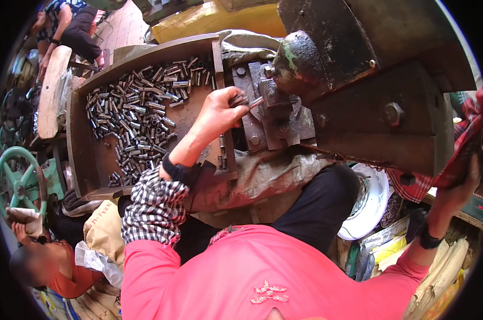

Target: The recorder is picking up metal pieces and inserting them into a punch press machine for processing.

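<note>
My left hand [223,110] is closed around several short metal tubes [239,100]. One tube [257,102] sticks out past the thumb, beside the steel die block [276,109] of a heavy dark press [377,114]. At the far right, my right hand [469,178] is against a red plaid cloth [460,154] at the machine's side. Its fingers are mostly hidden, so its grip is unclear. Left of the press stands a shallow wooden tray [196,122] with a large heap of shiny tubes [140,120].
A white basin [381,205] stands on the floor right of my knee. Sacking [268,170] hangs below the die. Another person in red [73,266] sits at lower left by a green handwheel [20,181]; one more person [73,26] is at upper left near a wooden board [53,90].
</note>
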### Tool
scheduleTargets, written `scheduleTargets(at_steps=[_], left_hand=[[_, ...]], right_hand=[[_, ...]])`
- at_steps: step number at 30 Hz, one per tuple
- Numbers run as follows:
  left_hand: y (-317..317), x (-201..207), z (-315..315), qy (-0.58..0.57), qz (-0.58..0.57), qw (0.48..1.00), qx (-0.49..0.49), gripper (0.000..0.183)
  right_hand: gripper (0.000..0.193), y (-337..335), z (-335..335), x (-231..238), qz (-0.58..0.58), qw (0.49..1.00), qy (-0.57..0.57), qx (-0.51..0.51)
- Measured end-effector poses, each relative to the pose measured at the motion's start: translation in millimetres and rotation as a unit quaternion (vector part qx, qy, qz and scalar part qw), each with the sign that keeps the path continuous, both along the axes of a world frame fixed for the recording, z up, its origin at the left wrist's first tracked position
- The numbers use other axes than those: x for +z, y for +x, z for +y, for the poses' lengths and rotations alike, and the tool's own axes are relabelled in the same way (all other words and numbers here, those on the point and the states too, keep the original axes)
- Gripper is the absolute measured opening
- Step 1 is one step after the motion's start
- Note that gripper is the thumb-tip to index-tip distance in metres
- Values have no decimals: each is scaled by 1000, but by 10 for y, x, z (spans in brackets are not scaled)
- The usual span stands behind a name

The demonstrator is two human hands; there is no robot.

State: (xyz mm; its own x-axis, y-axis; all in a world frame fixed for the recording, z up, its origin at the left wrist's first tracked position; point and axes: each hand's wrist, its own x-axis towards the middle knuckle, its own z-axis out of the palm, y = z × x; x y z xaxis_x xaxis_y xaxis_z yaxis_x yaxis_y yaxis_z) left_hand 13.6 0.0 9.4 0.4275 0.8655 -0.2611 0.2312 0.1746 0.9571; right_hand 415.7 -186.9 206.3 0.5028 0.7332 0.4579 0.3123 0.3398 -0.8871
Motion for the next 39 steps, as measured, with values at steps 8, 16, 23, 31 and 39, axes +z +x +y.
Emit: scheduleTargets(at_steps=[8, 16, 23, 31, 39], left_hand=[[-41, -29, -40, -91, -139, 986, -28, 26], [-10, -138, -32, -159, -273, 949, -20, 30], [92, -236, 21, -117, -232, 966, -2, 21], [116, -54, -28, -28, -109, 994, 12, 18], [-129, -61, 22, -20, -28, 999, -17, 33]], right_hand=[[70, 2311, -1338, -71, -85, 994, -66, -4], [67, 3704, -2236, -5, -185, 973, -136, -17], [65, 1092, -876, -290, -275, 941, -194, -26], [63, 268, -384, -612, -352, 902, -248, -35], [47, 1128, -511, 67, -309, 938, -153, -37]])
